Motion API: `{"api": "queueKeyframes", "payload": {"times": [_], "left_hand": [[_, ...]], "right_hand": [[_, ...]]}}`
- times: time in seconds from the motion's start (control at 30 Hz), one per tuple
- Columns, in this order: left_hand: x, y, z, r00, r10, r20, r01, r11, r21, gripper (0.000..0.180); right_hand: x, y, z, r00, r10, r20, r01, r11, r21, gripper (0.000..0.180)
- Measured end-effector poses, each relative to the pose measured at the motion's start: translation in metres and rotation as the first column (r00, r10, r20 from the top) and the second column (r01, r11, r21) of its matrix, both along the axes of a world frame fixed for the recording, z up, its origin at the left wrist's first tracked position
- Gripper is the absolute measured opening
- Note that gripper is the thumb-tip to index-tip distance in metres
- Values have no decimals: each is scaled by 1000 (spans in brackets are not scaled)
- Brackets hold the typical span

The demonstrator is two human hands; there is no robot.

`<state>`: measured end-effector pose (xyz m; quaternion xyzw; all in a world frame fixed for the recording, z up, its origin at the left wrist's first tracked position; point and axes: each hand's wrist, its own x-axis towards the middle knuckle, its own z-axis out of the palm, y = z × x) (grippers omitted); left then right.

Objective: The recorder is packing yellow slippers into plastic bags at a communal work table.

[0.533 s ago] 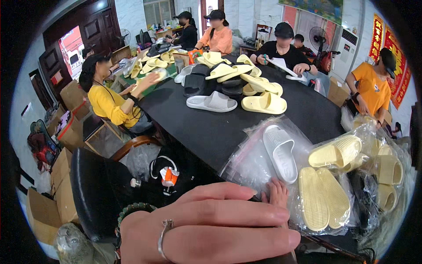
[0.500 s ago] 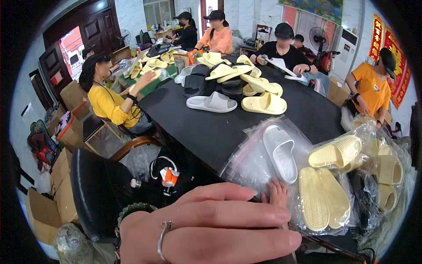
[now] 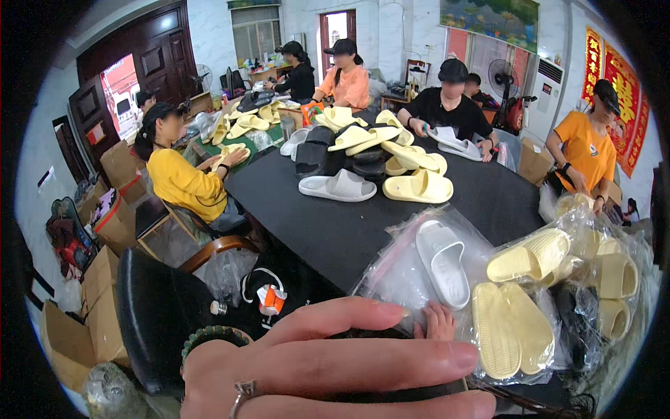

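Observation:
Close up and large, my left hand [image 3: 328,363] reaches in from the lower left, its fingers stretched out and a gap between two of them. It wears a ring and a beaded bracelet and holds nothing visible. Partly hidden behind it, my right hand [image 3: 437,322] lies at the table's near edge, fingers extended on a clear plastic bag [image 3: 391,269]. Just beyond those fingers, a white slide sandal [image 3: 455,279] rests on the bag. To its right is a pair of pale yellow slides [image 3: 497,332] in clear plastic.
More bagged yellow slides [image 3: 530,255] lie at the right. A pile of yellow, black and grey slides [image 3: 370,140] covers the far middle of the black table [image 3: 307,230]. A black chair [image 3: 150,314] and cardboard boxes [image 3: 101,293] stand at left. Several co-workers surround the tables.
The scene sits lower in the picture. My left hand's fingers have spread apart. The co-worker in yellow has lowered their raised hands to a yellow slide. My right hand stays on the bag.

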<state>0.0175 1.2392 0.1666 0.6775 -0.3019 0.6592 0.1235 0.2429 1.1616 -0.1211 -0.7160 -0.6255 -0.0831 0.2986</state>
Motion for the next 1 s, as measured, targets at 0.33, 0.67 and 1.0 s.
{"api": "queueKeyframes", "payload": {"times": [0.33, 0.67, 1.0], "left_hand": [[-10, 13, 37, 999, 22, -25, -16, 975, 219, 43], [-18, 24, 34, 993, 5, -121, 32, 953, 301, 42], [-72, -24, 35, 652, -115, -749, -271, 888, -372, 27]], "right_hand": [[4, 0, -12, 1000, -5, 12, 5, 1000, 25, 44], [2, -10, -1, 999, -34, 1, 34, 999, 7, 43], [7, -3, -10, 998, -10, 56, 11, 1000, -20, 45]]}}
